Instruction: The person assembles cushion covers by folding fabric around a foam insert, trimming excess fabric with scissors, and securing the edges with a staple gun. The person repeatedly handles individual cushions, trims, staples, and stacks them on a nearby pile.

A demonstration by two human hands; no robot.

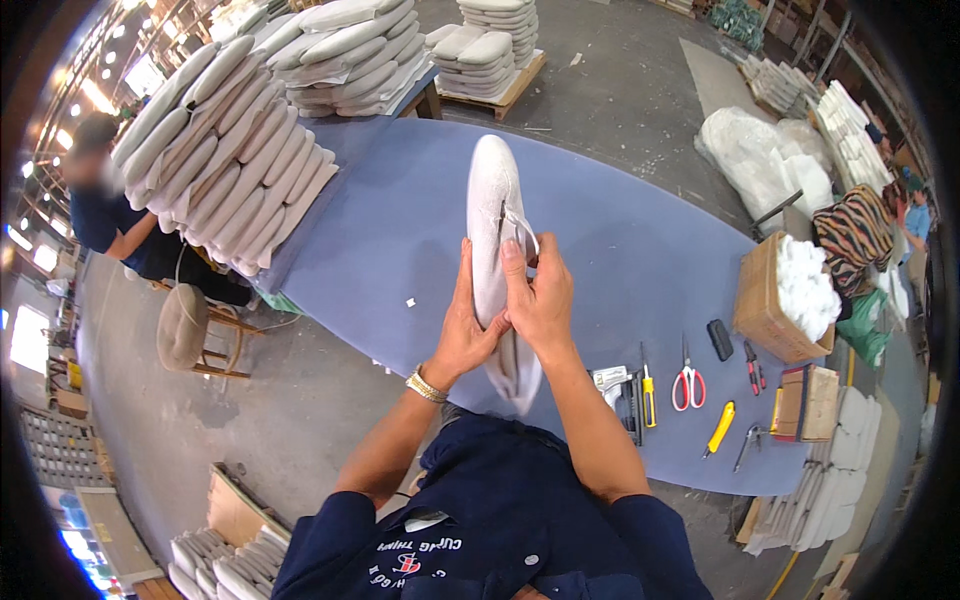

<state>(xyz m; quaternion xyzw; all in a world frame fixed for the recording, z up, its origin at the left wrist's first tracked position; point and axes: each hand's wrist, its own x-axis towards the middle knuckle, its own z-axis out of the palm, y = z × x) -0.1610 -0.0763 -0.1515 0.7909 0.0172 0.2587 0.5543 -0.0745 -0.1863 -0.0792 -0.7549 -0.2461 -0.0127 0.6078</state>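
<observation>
Both my hands hold a light grey, fabric-covered seat cushion [490, 180] on its edge, its long side pointing away from me above the blue table. My left hand [463, 325] wraps its left side, with a watch on that wrist. On the right side, my right hand [540, 295] grips the cushion, thumb laid on the fabric near an open slit. A loose strip of fabric curls out there. The cushion's near end, folded and narrow, hangs close to my body; its underside is hidden.
On the blue table [620, 240], to the right, lie a staple gun [612, 383], screwdriver [648, 390], scissors [688, 385], yellow utility knife [719, 430] and pliers [748, 447]. A carton [765, 300] holds white stuffing. Stacked cushions [230, 160] stand left, near another person [105, 215].
</observation>
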